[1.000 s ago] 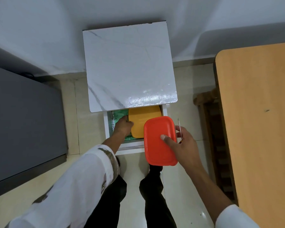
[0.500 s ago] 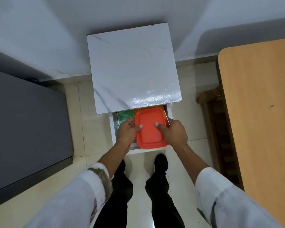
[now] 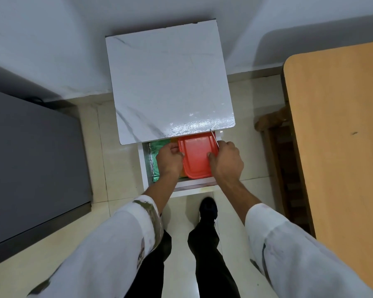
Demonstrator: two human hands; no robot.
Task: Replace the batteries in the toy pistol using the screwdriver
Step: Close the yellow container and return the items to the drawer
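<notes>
Red plastic lid, rectangular, lying in the open drawer beneath a white marble-patterned cabinet top. Left hand grips its left edge; right hand presses its right edge, also pinching a thin metal screwdriver shaft. Green lining shows at the drawer's left. Toy pistol: not visible. Wooden bench stands to the right.

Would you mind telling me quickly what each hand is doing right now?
Left hand: closed on the left edge of the red lid in the drawer.
Right hand: pressing the lid's right side, also holding a thin metal tool.
</notes>
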